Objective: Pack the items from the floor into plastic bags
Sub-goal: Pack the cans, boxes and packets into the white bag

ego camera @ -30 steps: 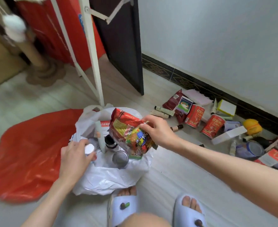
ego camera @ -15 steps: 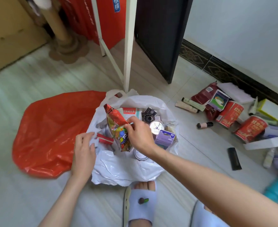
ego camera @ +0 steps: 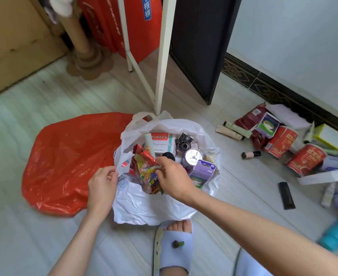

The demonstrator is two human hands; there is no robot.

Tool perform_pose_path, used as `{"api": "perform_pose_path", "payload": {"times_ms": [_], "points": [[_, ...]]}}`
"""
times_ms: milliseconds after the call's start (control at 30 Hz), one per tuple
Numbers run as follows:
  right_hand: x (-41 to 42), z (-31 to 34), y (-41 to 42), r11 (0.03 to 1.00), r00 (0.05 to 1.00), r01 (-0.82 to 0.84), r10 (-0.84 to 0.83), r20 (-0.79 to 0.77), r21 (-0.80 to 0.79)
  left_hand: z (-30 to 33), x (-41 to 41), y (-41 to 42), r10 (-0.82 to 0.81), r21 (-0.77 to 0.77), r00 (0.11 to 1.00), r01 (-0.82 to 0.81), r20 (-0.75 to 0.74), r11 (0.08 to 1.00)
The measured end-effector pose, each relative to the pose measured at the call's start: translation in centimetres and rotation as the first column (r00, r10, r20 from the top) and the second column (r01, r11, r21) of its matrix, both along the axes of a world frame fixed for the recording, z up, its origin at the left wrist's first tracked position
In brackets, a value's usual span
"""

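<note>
A white plastic bag [ego camera: 150, 208] stands open on the floor in front of my feet, holding boxes, a silver can and a purple carton [ego camera: 202, 172]. My right hand [ego camera: 174, 180] grips a red and yellow snack packet [ego camera: 146, 172] inside the bag's mouth. My left hand [ego camera: 101, 186] pinches the bag's left rim. A flat red plastic bag [ego camera: 68, 162] lies to the left. More items lie on the floor at the right: red cans [ego camera: 303, 159], a dark red pouch [ego camera: 249, 118], tubes [ego camera: 232, 130] and a small bottle [ego camera: 250, 154].
A white metal frame leg [ego camera: 163, 56] stands just behind the white bag. A dark door [ego camera: 200, 46] and a wall with a dark skirting lie behind the floor items. A black flat object [ego camera: 286, 195] and a teal bottle [ego camera: 337, 234] lie at the right. My slippered foot [ego camera: 174, 248] is near the bag.
My right hand has lowered the snack packet from above the white bag into its mouth. My left hand shifted to the bag's left rim. The view moved left and forward.
</note>
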State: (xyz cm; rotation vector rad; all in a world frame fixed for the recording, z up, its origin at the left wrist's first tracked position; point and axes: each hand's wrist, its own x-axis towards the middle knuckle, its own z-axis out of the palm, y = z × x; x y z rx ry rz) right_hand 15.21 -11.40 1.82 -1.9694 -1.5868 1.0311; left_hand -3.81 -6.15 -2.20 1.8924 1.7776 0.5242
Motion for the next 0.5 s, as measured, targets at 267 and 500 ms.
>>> {"api": "perform_pose_path", "payload": {"times_ms": [267,500], "points": [[8.7,4.5,-3.3,0.993,0.962,-0.093,0.109,0.251,-0.073,3.8,6.4,-1.8,-0.474,0.144,0.875,0.483,-0.097,0.864],[19.1,4.2,-11.1,0.977,0.917,0.186,-0.135,0.376,-0.103,3.3,16.8,-3.4,-0.741,0.164,0.648,0.762,-0.177,0.627]]}}
